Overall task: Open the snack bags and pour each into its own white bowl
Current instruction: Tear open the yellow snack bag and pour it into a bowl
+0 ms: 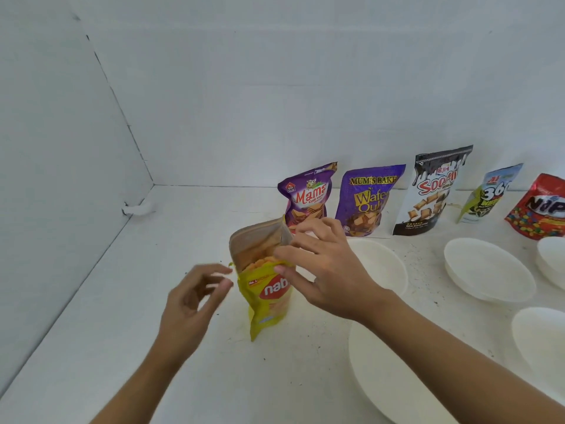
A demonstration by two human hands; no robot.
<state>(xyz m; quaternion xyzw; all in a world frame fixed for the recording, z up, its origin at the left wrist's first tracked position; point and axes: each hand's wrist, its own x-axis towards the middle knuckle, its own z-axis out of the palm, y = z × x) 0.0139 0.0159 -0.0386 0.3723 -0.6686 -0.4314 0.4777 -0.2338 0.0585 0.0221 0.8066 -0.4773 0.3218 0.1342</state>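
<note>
A yellow snack bag (267, 304) stands upright on the white table, its top open with orange wafers showing inside. My right hand (321, 270) grips the right edge of the bag's mouth. Just left of the bag, my left hand (195, 298) hovers with fingers apart, holding nothing. A white bowl (385, 264) sits right behind my right hand, and another white bowl (370, 368) lies under my right forearm, partly hidden.
Five more snack bags stand along the back wall: purple Mamee (308, 197), purple wafer bag (367, 200), black-and-white bag (431, 191), a blue-green bag (489, 194) and a red bag (541, 206). Further white bowls (489, 270) sit at right. White walls close the left and back.
</note>
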